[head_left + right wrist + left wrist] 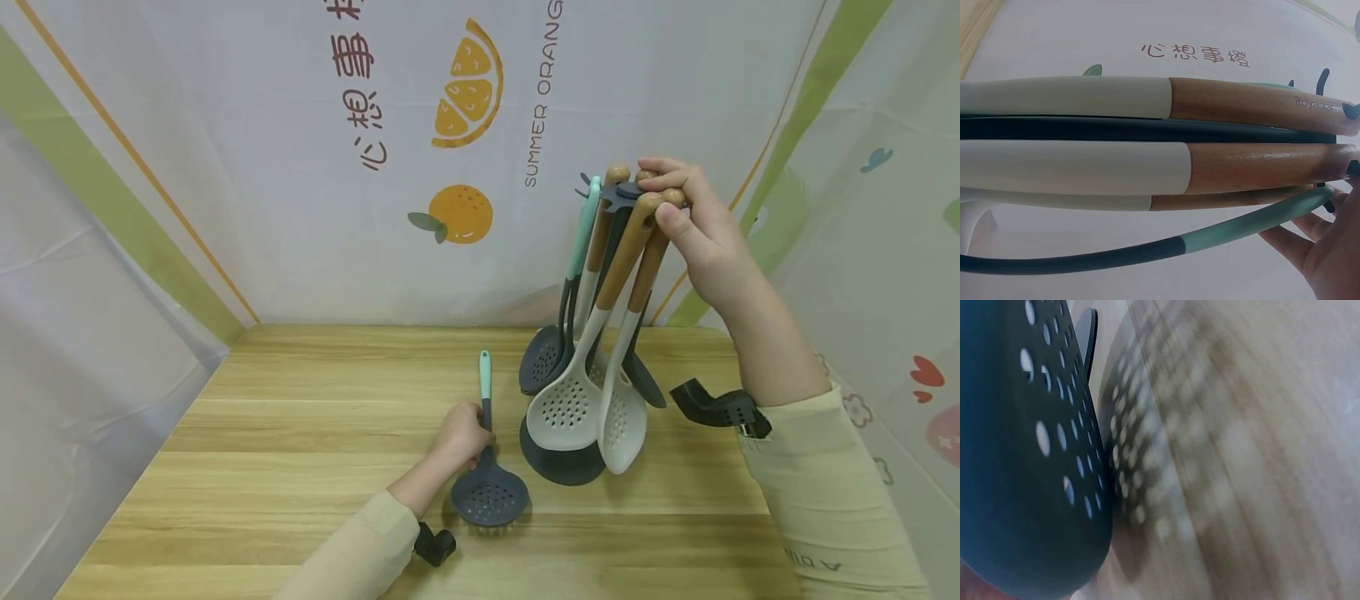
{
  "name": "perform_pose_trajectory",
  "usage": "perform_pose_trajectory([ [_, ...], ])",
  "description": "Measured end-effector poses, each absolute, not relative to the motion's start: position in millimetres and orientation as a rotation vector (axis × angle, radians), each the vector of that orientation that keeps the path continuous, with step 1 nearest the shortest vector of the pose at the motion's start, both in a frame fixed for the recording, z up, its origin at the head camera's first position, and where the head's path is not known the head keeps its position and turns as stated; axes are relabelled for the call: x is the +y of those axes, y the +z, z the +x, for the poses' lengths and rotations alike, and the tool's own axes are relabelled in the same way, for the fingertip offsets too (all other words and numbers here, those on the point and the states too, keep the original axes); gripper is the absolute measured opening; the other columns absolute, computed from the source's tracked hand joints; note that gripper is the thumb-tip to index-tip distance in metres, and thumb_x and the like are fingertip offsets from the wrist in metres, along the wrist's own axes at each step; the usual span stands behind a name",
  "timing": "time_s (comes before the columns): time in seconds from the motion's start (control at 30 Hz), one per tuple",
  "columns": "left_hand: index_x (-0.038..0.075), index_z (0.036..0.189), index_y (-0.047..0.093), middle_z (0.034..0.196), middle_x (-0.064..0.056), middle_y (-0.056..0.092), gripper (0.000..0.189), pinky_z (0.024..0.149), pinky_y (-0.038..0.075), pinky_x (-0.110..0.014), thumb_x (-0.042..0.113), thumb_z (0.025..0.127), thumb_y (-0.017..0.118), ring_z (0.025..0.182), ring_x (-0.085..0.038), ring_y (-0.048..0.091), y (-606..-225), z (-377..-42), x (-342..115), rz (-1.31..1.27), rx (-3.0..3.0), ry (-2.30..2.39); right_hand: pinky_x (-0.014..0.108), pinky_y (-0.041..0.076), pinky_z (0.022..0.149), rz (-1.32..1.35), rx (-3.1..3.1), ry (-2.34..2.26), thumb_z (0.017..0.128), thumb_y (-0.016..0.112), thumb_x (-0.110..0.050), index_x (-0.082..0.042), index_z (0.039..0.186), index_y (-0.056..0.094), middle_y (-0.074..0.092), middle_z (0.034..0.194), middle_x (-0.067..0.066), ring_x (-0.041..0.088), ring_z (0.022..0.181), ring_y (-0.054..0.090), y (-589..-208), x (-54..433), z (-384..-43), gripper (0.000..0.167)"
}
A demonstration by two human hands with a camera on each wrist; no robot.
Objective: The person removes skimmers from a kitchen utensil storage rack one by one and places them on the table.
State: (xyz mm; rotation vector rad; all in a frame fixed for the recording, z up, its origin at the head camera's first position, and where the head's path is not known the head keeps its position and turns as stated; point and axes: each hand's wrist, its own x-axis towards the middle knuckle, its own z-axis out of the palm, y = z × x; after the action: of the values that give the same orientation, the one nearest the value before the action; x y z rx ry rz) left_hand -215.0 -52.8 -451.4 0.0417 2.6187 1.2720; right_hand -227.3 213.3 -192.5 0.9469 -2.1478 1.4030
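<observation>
A dark grey skimmer (489,498) with a mint handle lies low over the table, gripped at its neck by my left hand (459,433). Its perforated bowl (1016,487) fills the left wrist view and casts a dotted shadow on the wood. At the right, my right hand (708,229) holds the top of a utensil rack (562,462), thumb and fingers around the wooden handle ends. From the rack hang a cream skimmer (566,412), a cream slotted spoon (628,429) and dark mint-handled utensils (542,358). The right wrist view shows the handles close up, with a mint handle (1260,219) near the fingers.
The wooden table (300,450) extends left of both hands. A printed curtain (285,167) with orange motifs hangs along the table's back edge, and another patterned cloth (900,250) hangs on the right. Black wrist cameras sit at both sleeves.
</observation>
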Motion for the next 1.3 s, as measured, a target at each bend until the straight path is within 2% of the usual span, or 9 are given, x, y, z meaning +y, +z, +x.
perform_pose_trajectory([
  [0.23, -0.015, 0.111, 0.056, 0.053, -0.009, 0.056, 0.035, 0.039, 0.049, -0.026, -0.003, 0.081, 0.069, 0.038, -0.014, 0.053, -451.7, -216.1, -53.1, 0.052, 2.624, 1.26, 0.036, 0.023, 0.108, 0.944, -2.145, 1.4, 0.1, 0.045, -0.029, -0.009, 0.121, 0.05, 0.035, 0.146, 0.004, 0.024, 0.135, 0.03, -191.5, 213.0, -227.2, 0.03],
  [0.43, -0.014, 0.111, 0.058, 0.053, -0.008, 0.055, 0.033, 0.039, 0.049, -0.025, -0.002, 0.082, 0.069, 0.038, -0.012, 0.051, -449.3, -216.5, -52.5, 0.043, 2.628, 1.219, 0.036, 0.024, 0.107, 0.943, -2.14, 1.399, 0.1, 0.045, -0.029, -0.01, 0.121, 0.051, 0.036, 0.146, 0.004, 0.024, 0.135, 0.031, -191.0, 212.7, -226.9, 0.029],
  [0.63, -0.013, 0.103, 0.061, 0.051, -0.007, 0.055, 0.025, 0.031, 0.035, -0.018, -0.002, 0.081, 0.068, 0.034, -0.009, 0.043, -446.9, -216.3, -53.3, 0.05, 2.608, 1.218, 0.035, 0.024, 0.107, 0.948, -2.137, 1.391, 0.099, 0.045, -0.029, -0.009, 0.121, 0.051, 0.036, 0.146, 0.005, 0.024, 0.134, 0.032, -190.6, 212.8, -226.7, 0.03],
  [0.73, -0.009, 0.095, 0.062, 0.053, -0.007, 0.055, 0.019, 0.032, 0.033, -0.017, -0.002, 0.08, 0.07, 0.035, -0.008, 0.042, -447.4, -216.8, -54.1, 0.06, 2.607, 1.225, 0.036, 0.023, 0.107, 0.947, -2.143, 1.392, 0.099, 0.045, -0.029, -0.008, 0.121, 0.05, 0.036, 0.146, 0.004, 0.024, 0.134, 0.032, -190.7, 213.0, -226.5, 0.03],
  [0.83, -0.009, 0.096, 0.062, 0.057, -0.007, 0.056, 0.021, 0.034, 0.037, -0.017, -0.001, 0.079, 0.071, 0.038, -0.008, 0.045, -448.3, -217.4, -54.7, 0.072, 2.617, 1.228, 0.036, 0.023, 0.108, 0.942, -2.15, 1.397, 0.099, 0.044, -0.029, -0.008, 0.121, 0.05, 0.035, 0.146, 0.004, 0.024, 0.134, 0.031, -190.6, 213.4, -226.4, 0.03],
  [1.0, -0.014, 0.117, 0.056, 0.068, -0.009, 0.058, 0.044, 0.04, 0.046, -0.021, 0.0, 0.078, 0.073, 0.045, -0.012, 0.054, -446.9, -218.7, -54.9, 0.083, 2.659, 1.206, 0.037, 0.023, 0.108, 0.939, -2.161, 1.4, 0.1, 0.044, -0.028, -0.009, 0.121, 0.05, 0.034, 0.147, 0.003, 0.024, 0.134, 0.032, -190.8, 214.0, -225.9, 0.029],
  [1.07, -0.014, 0.12, 0.055, 0.076, -0.012, 0.061, 0.049, 0.045, 0.049, -0.024, 0.0, 0.077, 0.074, 0.052, -0.014, 0.057, -446.0, -219.6, -55.0, 0.083, 2.681, 1.186, 0.037, 0.023, 0.108, 0.938, -2.166, 1.395, 0.1, 0.044, -0.028, -0.009, 0.121, 0.05, 0.034, 0.147, 0.003, 0.024, 0.134, 0.032, -190.8, 213.9, -225.7, 0.03],
  [1.2, -0.012, 0.121, 0.056, 0.095, -0.018, 0.064, 0.05, 0.053, 0.05, -0.027, 0.003, 0.076, 0.075, 0.064, -0.018, 0.059, -444.5, -222.0, -55.7, 0.08, 2.71, 1.158, 0.037, 0.022, 0.108, 0.931, -2.175, 1.382, 0.1, 0.043, -0.029, -0.008, 0.122, 0.049, 0.034, 0.147, 0.003, 0.024, 0.134, 0.032, -190.7, 213.2, -225.4, 0.031],
  [1.3, -0.01, 0.12, 0.057, 0.099, -0.019, 0.063, 0.049, 0.056, 0.051, -0.029, 0.004, 0.077, 0.074, 0.069, -0.02, 0.06, -443.1, -223.4, -56.7, 0.085, 2.708, 1.164, 0.037, 0.023, 0.108, 0.929, -2.178, 1.371, 0.1, 0.043, -0.029, -0.006, 0.122, 0.049, 0.034, 0.147, 0.003, 0.023, 0.133, 0.032, -190.9, 212.8, -225.3, 0.032],
])
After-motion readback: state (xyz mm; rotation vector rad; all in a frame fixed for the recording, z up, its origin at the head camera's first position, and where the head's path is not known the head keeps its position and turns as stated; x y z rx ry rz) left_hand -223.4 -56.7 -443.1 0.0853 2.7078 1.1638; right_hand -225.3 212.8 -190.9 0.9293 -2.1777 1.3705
